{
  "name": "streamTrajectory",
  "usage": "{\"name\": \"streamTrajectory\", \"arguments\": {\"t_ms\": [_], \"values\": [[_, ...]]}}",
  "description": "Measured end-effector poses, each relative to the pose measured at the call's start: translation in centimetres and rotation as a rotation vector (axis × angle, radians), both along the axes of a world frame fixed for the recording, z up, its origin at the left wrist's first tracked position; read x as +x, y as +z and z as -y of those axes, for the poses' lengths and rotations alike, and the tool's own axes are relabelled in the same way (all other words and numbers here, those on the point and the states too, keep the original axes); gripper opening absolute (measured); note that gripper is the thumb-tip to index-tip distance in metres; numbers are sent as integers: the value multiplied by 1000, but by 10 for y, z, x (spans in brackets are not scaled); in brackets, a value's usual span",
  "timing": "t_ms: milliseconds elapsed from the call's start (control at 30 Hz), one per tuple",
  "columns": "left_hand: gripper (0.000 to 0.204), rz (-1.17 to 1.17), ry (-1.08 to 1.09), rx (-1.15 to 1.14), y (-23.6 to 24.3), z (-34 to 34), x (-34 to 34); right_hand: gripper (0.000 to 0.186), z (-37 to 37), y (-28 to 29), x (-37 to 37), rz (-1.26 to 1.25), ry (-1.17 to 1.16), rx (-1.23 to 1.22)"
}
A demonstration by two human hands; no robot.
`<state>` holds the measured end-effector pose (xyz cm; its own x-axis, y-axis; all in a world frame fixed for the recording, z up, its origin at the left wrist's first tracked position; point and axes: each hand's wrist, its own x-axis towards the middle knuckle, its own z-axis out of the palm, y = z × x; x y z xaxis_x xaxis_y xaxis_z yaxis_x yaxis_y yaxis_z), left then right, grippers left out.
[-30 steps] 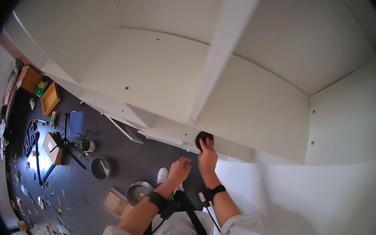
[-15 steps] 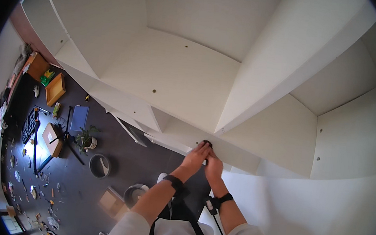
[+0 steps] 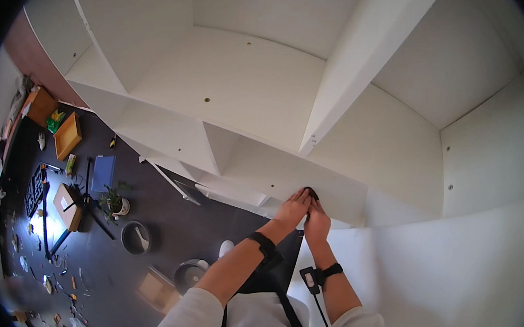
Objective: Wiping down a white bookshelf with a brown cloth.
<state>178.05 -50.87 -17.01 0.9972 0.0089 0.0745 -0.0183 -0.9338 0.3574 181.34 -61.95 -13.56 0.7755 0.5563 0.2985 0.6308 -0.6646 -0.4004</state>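
Observation:
Both my hands are together at a lower shelf board of a white shelf unit [image 3: 263, 93]. A small dark object with a rounded end [image 3: 312, 192] shows just past my fingertips; its kind I cannot make out. My left hand [image 3: 293, 209] lies over it with its fingers close together. My right hand [image 3: 317, 224] presses in beside the left, its fingers closed around the near part of the same object. The fingers hide most of it. It is at the white shelf board [image 3: 255, 170], seemingly touching its surface.
A white upright divider [image 3: 355, 65] rises above my hands, and a white wall [image 3: 429, 277] stands at right. On the dark floor at left are a grey bucket [image 3: 135, 238], a potted plant [image 3: 118, 204], a tripod [image 3: 88, 193], a cardboard box [image 3: 68, 207] and scattered small items.
My hands and the dark object have moved right along the shelf board, still held together. The whole view has shifted slightly.

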Motion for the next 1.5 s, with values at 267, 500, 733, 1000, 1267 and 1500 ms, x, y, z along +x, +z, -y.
{"name": "streamTrajectory", "arguments": {"t_ms": [267, 500, 733, 1000, 1267, 1500], "values": [[48, 55, 235, 124, 0, -95, -57, 30, -104, 0, -34, -84, 146, -97], [52, -23, 412, 127, 10, -148, -84, 35, -171, -6, -44, -99, 260, -152], [53, -69, 457, 60, 19, -129, -80, 40, -155, -3, -38, -90, 379, -141], [47, -80, 287, -2, 11, -59, -29, 41, -82, 11, -5, -240, 189, -150], [51, 126, -6, 15, -6, 41, 35, 39, 37, 2, 46, -159, -159, -194], [50, 91, -58, 63, -6, 78, 67, 42, 85, -18, 75, -50, -237, -148]]}}
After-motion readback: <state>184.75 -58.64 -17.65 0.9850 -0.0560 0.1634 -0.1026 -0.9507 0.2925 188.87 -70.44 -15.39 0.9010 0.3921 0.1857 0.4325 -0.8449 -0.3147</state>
